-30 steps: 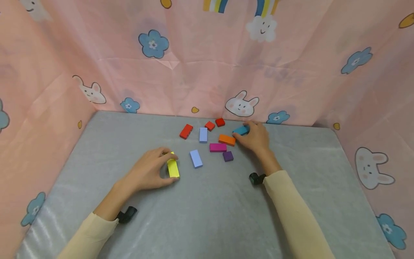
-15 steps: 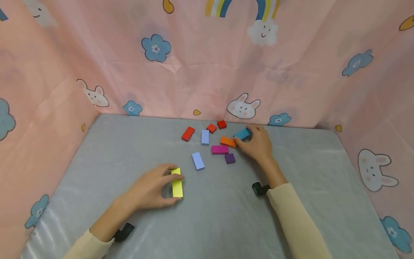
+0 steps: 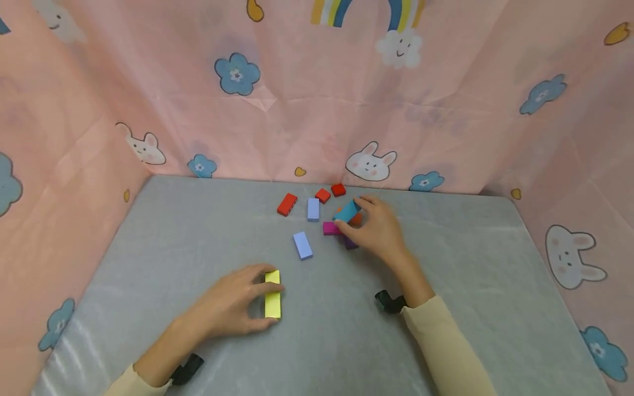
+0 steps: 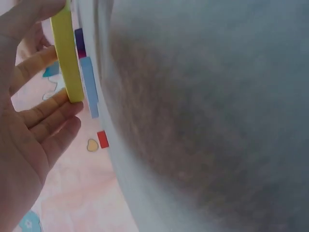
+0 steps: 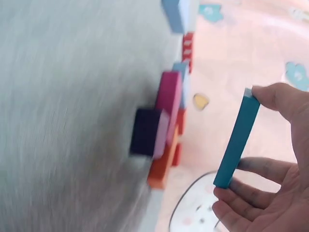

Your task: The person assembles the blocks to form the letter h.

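My left hand [image 3: 235, 302] pinches a yellow block [image 3: 273, 305] lengthwise between thumb and fingers, one finger lying across its top. In the left wrist view this yellow block [image 4: 67, 58] stands out close to the camera. With thumb and fingertips at its two ends, my right hand [image 3: 378, 228] holds a blue block [image 3: 346, 210] in the air. Below it in the head view are an orange block [image 3: 356, 219], a magenta block [image 3: 331, 229] and a dark purple block [image 3: 350, 243], each partly hidden. The right wrist view shows the blue block [image 5: 237, 140] apart from these.
Two light blue blocks [image 3: 302, 246] lie left of the magenta one. Farther back are a longer red block [image 3: 287, 204] and two small red blocks [image 3: 323, 196]. A grey cloth [image 3: 198, 231] covers the table, and a pink printed curtain [image 3: 297, 121] rises behind it.
The left hand has brought the yellow block toward the person and slightly right. My right hand has lifted the blue block and carried it left, over the orange block.
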Motion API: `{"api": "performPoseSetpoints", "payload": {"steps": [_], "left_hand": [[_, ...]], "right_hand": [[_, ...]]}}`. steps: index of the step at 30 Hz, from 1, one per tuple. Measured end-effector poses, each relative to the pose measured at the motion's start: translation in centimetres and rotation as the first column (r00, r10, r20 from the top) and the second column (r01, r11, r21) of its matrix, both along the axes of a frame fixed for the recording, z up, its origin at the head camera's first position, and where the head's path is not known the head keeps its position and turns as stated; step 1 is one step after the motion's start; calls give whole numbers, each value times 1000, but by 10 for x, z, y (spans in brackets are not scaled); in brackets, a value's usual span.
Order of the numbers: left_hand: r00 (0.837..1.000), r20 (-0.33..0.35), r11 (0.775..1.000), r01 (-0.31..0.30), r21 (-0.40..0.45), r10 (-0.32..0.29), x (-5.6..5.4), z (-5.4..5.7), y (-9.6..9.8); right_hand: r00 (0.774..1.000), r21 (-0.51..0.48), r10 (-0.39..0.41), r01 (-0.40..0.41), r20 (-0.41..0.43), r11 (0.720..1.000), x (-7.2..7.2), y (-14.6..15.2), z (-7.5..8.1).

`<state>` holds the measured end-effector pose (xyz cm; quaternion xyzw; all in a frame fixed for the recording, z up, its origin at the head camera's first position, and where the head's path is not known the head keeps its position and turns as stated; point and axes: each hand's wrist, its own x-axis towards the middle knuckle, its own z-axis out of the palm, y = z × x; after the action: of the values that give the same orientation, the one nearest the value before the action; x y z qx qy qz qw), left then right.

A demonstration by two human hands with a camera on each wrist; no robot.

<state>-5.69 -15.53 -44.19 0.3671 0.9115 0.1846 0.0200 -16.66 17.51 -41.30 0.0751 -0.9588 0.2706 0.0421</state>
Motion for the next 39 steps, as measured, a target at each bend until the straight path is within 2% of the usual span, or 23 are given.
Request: {"api": "performPoseSetpoints", "payload": {"steps": [4,11,20,27,33,39], "left_hand": [[999,0,999,45,-7,-45,8,-3,3],[997,62,998,57,-40,-54,17,-6,6],[999,30,999,42,-21,-41,27,-9,6],[997,-61,999,45,-8,-45,34,-11,4],[980,-179,996,88,-33,-93,40,-12,5],[972,-214,995,88,-48,-97,47,-12,5]], "right_hand": [[998,0,62,-62,9,998,11,-13,4],[987,-44,156,-155,29,987,25,-34,5],[961,-87,271,-265,60,960,36,-54,3],[945,-83,325,-321,45,943,46,-66,3],[930,-74,363,-359,52,930,50,-73,-2],[906,-67,416,-411,81,909,52,-82,-10]]}}
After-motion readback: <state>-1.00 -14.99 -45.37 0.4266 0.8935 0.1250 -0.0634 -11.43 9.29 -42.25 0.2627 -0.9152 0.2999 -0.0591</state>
